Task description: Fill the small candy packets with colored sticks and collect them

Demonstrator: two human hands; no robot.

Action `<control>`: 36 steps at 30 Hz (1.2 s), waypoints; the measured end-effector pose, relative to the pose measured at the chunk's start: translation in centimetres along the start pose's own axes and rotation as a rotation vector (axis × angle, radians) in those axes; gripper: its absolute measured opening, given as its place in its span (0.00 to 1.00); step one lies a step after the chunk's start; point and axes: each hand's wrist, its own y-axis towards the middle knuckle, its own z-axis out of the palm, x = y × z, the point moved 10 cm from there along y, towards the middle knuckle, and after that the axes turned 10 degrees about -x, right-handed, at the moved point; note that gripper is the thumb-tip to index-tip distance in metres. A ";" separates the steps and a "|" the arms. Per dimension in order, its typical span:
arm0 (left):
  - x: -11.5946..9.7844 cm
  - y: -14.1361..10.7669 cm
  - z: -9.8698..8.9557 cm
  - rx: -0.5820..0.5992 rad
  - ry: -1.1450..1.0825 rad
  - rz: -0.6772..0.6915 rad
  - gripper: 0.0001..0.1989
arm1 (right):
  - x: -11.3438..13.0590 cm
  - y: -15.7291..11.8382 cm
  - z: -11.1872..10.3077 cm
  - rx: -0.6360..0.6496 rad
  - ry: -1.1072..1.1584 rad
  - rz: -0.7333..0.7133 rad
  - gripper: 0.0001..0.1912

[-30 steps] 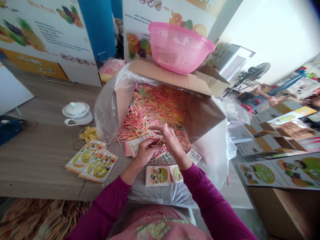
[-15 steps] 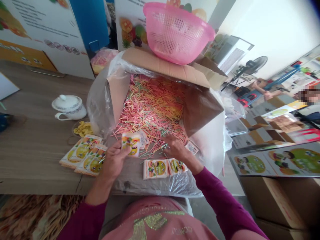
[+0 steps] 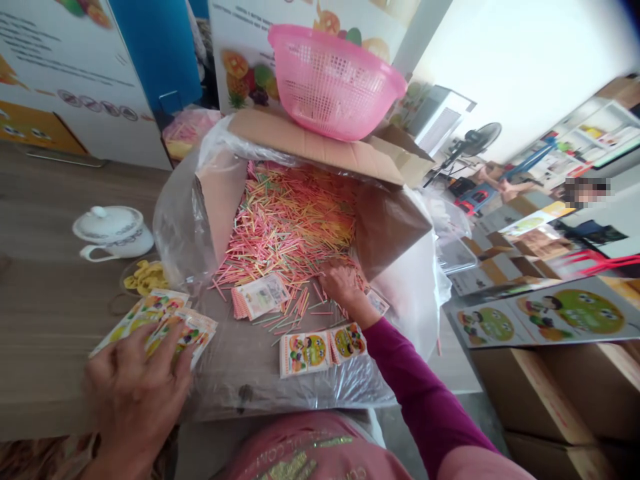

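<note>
My left hand (image 3: 137, 380) is spread, fingers apart, over the printed packets (image 3: 187, 330) at the left of the plastic sheet. My right hand (image 3: 343, 283) reaches palm down into the heap of thin coloured sticks (image 3: 295, 220), which spills from a tipped cardboard box (image 3: 393, 223); its fingertips are partly hidden among the sticks. A stack of packets with a pale side up (image 3: 263, 297) lies at the heap's left front edge. Two more printed stacks (image 3: 306, 352) lie nearer my body. A small card (image 3: 377, 302) rests beside my right wrist.
A pink basket (image 3: 337, 83) stands on the box's upper flap. To the left are a lidded white cup (image 3: 114, 232) and a dish of yellow pieces (image 3: 145, 277). Clear plastic (image 3: 175, 213) surrounds the box. Cartons (image 3: 550, 387) stand at the right, with a person farther back.
My left hand has let go of the packet it held and moved left and down over the packets there. The pale stack now lies by the sticks. My right hand has moved slightly within the heap.
</note>
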 end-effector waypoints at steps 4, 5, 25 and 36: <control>-7.5 3.3 4.4 0.079 -0.083 0.213 0.11 | -2.2 0.0 -1.2 -0.021 0.069 -0.041 0.19; -9.0 3.7 6.6 0.174 -0.082 0.259 0.11 | -2.4 0.1 -1.2 -0.002 0.060 -0.052 0.20; -11.0 4.5 12.5 0.311 0.177 0.302 0.12 | -3.7 0.2 -1.5 -0.080 0.279 -0.028 0.31; -9.7 3.9 11.4 0.260 -0.002 0.257 0.14 | -3.5 -0.6 0.1 0.011 0.009 0.066 0.21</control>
